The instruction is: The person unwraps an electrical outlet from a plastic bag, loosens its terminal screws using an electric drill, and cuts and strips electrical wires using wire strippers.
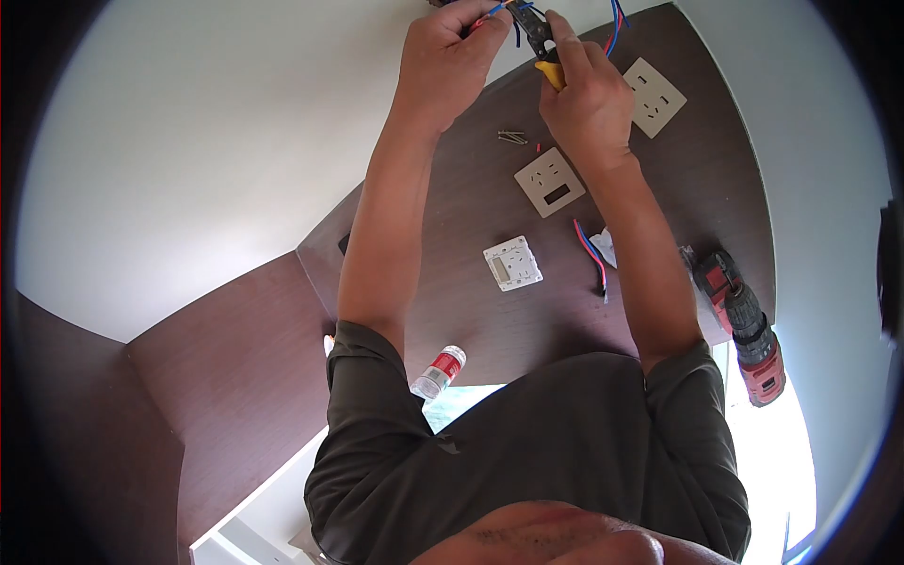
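At the top of the head view, my left hand [454, 66] pinches thin electrical wires [493, 13], some blue and some red or orange. My right hand [591, 99] is closed around pliers [539, 36] with a yellow handle. The pliers' dark jaws meet the wires beside my left fingertips; whether they bite on a wire I cannot tell. More red and blue wires [617, 26] hang from the wall right of my right hand. A beige socket plate [656, 98] lies beside that hand. Another socket plate [550, 183] is nearer to me, below my right wrist.
On the brown desk lie a white socket module [513, 263], several screws [512, 137] and loose red and blue wire pieces [591, 252]. A red cordless drill [753, 339] is at the right edge. A plastic bottle [439, 372] lies near my left sleeve.
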Demonstrator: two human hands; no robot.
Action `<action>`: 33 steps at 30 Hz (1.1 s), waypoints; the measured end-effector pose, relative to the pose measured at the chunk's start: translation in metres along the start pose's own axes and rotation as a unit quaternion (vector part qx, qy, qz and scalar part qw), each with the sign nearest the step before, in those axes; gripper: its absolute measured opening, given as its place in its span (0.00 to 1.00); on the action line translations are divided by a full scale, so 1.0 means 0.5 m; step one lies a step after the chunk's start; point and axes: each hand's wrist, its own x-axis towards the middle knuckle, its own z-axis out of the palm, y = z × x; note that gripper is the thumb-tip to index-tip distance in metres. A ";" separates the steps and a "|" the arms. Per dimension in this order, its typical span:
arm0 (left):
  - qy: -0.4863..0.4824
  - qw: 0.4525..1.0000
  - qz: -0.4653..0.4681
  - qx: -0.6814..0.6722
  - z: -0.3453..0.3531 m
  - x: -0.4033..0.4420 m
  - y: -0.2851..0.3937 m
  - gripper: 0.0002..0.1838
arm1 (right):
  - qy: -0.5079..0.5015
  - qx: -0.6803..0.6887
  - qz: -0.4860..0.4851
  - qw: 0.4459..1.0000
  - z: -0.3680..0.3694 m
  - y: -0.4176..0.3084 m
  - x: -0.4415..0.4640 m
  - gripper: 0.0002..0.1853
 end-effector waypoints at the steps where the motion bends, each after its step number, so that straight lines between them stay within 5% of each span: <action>1: 0.000 1.000 0.000 0.000 0.002 0.002 -0.002 0.17 | 0.000 0.000 0.000 1.000 -0.001 0.002 0.000 0.38; 4: 0.036 0.996 0.074 0.028 0.013 0.011 -0.028 0.17 | 0.002 0.014 0.003 1.000 -0.004 0.003 -0.001 0.37; 6: 0.037 0.990 0.100 -0.087 0.020 0.017 -0.050 0.14 | -0.010 0.024 0.018 0.999 -0.014 -0.001 -0.003 0.36; 24: -0.002 0.995 0.074 -0.073 0.016 0.021 -0.060 0.13 | -0.052 0.240 0.120 0.962 -0.048 -0.033 -0.010 0.27; 33: -0.014 0.995 0.091 -0.043 0.016 0.021 -0.061 0.12 | -0.059 0.206 0.120 0.969 -0.039 -0.024 -0.019 0.27</action>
